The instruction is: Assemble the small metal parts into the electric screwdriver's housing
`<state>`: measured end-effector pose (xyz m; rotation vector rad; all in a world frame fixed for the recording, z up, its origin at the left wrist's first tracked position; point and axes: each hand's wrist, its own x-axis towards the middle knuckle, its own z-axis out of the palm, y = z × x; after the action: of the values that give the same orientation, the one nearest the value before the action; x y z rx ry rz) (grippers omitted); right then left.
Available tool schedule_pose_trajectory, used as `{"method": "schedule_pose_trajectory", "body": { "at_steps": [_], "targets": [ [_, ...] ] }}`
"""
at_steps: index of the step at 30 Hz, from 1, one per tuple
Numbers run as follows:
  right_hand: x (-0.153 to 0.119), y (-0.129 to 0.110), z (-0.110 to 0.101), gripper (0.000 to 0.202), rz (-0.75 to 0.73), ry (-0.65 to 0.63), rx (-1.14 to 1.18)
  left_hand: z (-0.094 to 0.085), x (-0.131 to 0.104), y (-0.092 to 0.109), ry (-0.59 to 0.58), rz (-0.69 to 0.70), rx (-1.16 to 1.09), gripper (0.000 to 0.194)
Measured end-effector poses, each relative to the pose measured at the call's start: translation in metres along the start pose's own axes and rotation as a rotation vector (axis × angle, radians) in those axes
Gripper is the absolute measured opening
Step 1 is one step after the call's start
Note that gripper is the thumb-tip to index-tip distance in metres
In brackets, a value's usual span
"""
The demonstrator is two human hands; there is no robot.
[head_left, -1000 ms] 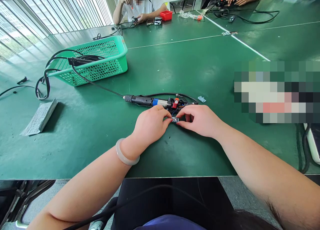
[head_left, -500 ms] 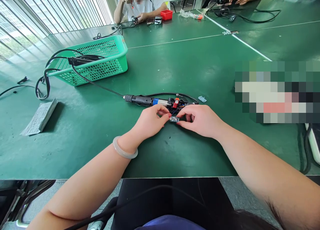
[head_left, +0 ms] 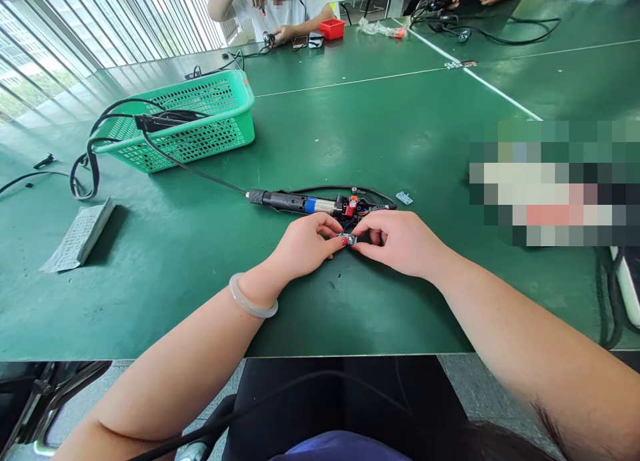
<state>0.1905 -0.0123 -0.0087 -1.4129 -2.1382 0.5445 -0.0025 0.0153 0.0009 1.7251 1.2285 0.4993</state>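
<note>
Between my two hands is a small circuit board (head_left: 349, 238) with pale markings on its face. My left hand (head_left: 311, 242) pinches its left end, the thumb lying over part of it. My right hand (head_left: 400, 239) grips the right end between thumb and fingers. Just beyond my fingertips lies an opened electric screwdriver (head_left: 285, 201), its black body pointing left, with a blue band, a metal motor section and a red part exposed. Thin wires show at its right end, partly covered by my right hand. A small light-coloured plate (head_left: 404, 198) rests beyond my right hand.
A green basket (head_left: 235, 131) with black cables stands at the left back. Nearer lies a folded paper packet (head_left: 83, 237). A blurred-out patch (head_left: 555, 187) covers the right side. Across the table a person works near a red box (head_left: 332, 29); another person's hands show at the far right.
My left thumb has shifted slightly right, farther over the circuit board. Across the table, the seated person's raised arm has moved left, and the other person's hands have parted.
</note>
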Motion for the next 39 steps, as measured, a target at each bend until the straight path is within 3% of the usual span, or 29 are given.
{"method": "schedule_pose_trajectory", "body": {
  "at_steps": [15,24,39],
  "targets": [
    [0.0,-0.0005,0.0009,0.011,0.015,-0.01,0.001,-0.0005,0.0017,-0.0048,-0.021,0.028,-0.007,0.027],
    [0.0016,0.0041,0.0035,0.014,0.02,0.032,-0.023,0.0024,0.0015,-0.0053,0.103,0.109,0.1,0.027],
    [0.0039,0.0021,0.0082,0.011,0.028,0.12,-0.009,0.0035,0.0066,-0.0052,0.178,0.112,0.115,0.028]
  ]
}}
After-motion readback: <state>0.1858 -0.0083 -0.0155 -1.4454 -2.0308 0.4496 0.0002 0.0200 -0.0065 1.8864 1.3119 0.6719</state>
